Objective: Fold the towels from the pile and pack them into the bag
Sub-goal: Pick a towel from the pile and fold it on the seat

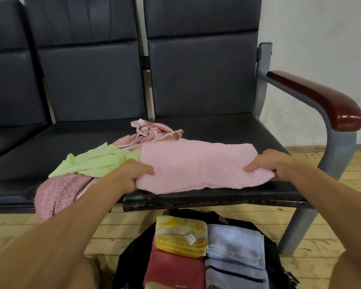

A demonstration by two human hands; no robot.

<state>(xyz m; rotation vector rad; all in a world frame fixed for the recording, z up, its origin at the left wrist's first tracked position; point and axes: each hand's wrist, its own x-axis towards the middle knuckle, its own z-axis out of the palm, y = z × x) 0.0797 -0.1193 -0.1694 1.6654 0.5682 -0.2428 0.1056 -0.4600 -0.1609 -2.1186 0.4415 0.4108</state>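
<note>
A light pink towel [198, 165] lies stretched flat across the black seat, folded into a long strip. My left hand [133, 174] pinches its left end and my right hand [273, 163] grips its right end. To the left lies the pile: a light green towel [94, 161], a mottled pink towel [58, 195] hanging over the seat edge, and a pink patterned towel [152, 132] behind. On the floor below stands the open black bag [133, 253] with a folded yellow towel [181, 236], a red towel [173, 270] and light blue striped towels [236, 255] inside.
The black bench seat [217, 199] has a grey metal frame and a dark red armrest [321, 99] at the right. More black seats run to the left. A wooden floor [313, 259] lies around the bag, and a white wall stands behind.
</note>
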